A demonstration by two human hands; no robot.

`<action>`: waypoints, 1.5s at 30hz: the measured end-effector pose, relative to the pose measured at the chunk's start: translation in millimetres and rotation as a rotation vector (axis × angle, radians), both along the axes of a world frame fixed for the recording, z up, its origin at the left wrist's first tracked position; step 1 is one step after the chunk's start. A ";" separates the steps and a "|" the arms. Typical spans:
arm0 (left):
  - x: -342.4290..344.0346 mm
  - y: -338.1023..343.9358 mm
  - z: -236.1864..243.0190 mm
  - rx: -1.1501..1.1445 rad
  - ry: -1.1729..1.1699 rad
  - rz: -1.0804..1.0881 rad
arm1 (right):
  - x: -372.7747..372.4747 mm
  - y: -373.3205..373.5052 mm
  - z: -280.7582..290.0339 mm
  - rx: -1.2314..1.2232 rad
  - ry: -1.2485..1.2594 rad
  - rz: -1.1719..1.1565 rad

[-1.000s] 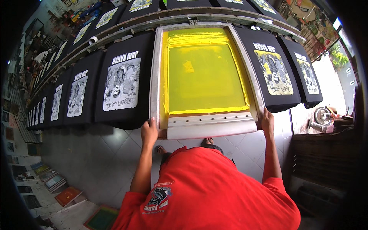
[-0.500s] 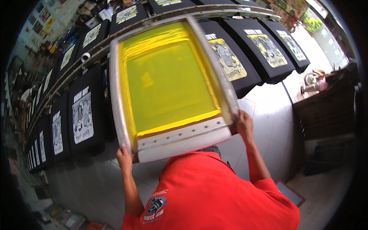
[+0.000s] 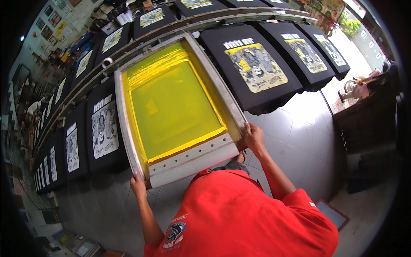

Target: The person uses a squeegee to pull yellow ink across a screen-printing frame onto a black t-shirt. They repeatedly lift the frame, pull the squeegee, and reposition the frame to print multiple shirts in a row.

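Both my hands carry a large screen printing frame [image 3: 237,113] with a greenish-yellow mesh and bright yellow ink streaks along its far end and edges. My left hand [image 3: 138,186] is closed round its near left corner. At the near right corner my right hand [image 3: 254,137] grips the side rail. A white bar with bolts runs across the near end. The screen is tilted a little and covers most of what lies beneath it. Right of it lies a black T-shirt [image 3: 231,81] with a yellow and grey print; to the left, another black T-shirt [image 3: 90,128] has a grey-white print.
Rows of black shirts on boards curve along a metal rail [image 3: 214,19]. A white roll [image 3: 107,62] sits by the rail at left. Grey floor tiles [image 3: 291,132] lie to the right, near a dark wooden cabinet [image 3: 368,111]. A red-edged panel [image 3: 334,214] lies on the floor.
The screen has shifted left and slightly nearer, turning a little, with both hands still on it. More of the printed black shirt on its right now shows.
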State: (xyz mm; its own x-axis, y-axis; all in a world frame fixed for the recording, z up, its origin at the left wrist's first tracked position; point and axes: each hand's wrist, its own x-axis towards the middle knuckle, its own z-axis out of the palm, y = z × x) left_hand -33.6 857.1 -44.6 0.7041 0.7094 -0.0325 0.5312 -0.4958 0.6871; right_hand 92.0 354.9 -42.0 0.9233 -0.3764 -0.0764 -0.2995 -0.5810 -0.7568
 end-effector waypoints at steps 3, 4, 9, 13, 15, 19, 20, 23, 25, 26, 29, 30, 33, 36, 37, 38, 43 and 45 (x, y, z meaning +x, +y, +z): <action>7.0 9.4 -14.6 -0.044 0.020 -0.035 | 1.1 -1.7 0.2 -0.033 0.023 -0.002; 11.2 7.0 -13.4 -0.057 0.023 -0.053 | 2.1 -2.8 -1.4 -0.046 0.020 -0.001; 28.7 -9.0 8.4 -0.040 0.082 -0.062 | 6.6 -4.3 5.7 -0.047 0.036 -0.002; 36.3 0.4 -1.7 -0.026 0.079 -0.083 | 16.4 -3.7 3.3 -0.049 0.038 -0.004; 42.5 1.1 -0.5 -0.025 0.076 -0.092 | 20.5 -2.9 3.4 -0.064 0.013 0.002; 59.1 -6.0 13.8 0.022 0.068 -0.111 | 34.1 -3.9 5.9 -0.104 0.023 0.020; 61.7 -2.9 13.3 0.025 0.080 -0.106 | 37.0 -0.4 9.3 -0.103 0.047 0.027; 70.6 4.9 7.0 0.007 0.093 -0.106 | 38.2 7.9 19.9 -0.040 0.051 -0.014; 74.9 7.5 4.1 -0.042 0.072 -0.123 | 40.3 8.3 22.0 -0.020 0.099 -0.011; 75.5 7.8 3.5 -0.036 0.073 -0.126 | 40.5 6.9 21.5 -0.011 0.126 -0.015; 76.3 9.4 1.2 -0.018 0.069 -0.122 | 40.0 5.7 10.6 -0.019 0.078 -0.005; 77.5 9.5 -1.8 -0.016 0.063 -0.116 | 39.8 2.9 0.6 -0.019 0.059 -0.014; 80.0 20.1 -11.2 0.001 0.072 -0.119 | 40.6 2.2 -18.4 -0.015 0.030 -0.018; 79.6 26.1 -19.0 -0.022 0.068 -0.118 | 43.6 1.0 -22.8 -0.015 0.057 0.009; 78.4 27.3 -20.9 -0.037 0.063 -0.114 | 45.2 0.5 -23.7 -0.013 0.062 0.024; 78.5 25.3 -19.1 -0.050 0.074 -0.106 | 45.2 -2.0 -26.4 -0.012 0.067 0.036; 81.5 21.8 -20.5 -0.266 0.098 -0.045 | 50.9 -14.4 -52.0 0.127 0.027 0.044; 77.9 28.4 -33.6 -0.365 -0.035 0.004 | 53.0 -14.9 -51.1 0.144 0.072 0.075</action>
